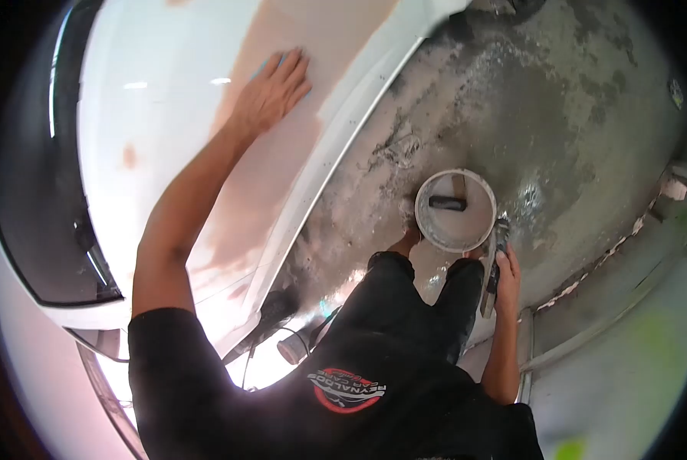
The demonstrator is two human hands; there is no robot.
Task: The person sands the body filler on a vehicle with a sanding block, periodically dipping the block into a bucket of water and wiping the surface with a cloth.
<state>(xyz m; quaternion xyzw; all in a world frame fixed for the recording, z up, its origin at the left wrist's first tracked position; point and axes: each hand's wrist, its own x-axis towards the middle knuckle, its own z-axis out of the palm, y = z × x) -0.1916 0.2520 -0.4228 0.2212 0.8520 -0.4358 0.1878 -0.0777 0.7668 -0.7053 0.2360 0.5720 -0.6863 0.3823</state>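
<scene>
My left hand [273, 93] lies flat on the white car panel [159, 84], fingers stretched out over a brownish, sanded-looking patch [255, 180]. Slivers of something blue show at its edges; what it is, I cannot make out. Low at my right side, my right hand [507, 277] is wrapped around a long sanding block [492, 277], a narrow board with dark grips, held lengthwise beside my leg. Just beyond my feet stands a round bucket [425, 231] of cloudy liquid. A dark-headed tool [447, 203] with a flat handle sits in it.
Wet grey concrete floor [543, 100] runs along the car's edge [343, 146]. A dark car window [37, 176] is at the far left. On the right is a panel or wall [619, 360] with a ragged edge. A cylindrical object [291, 349] and cables lie behind my legs.
</scene>
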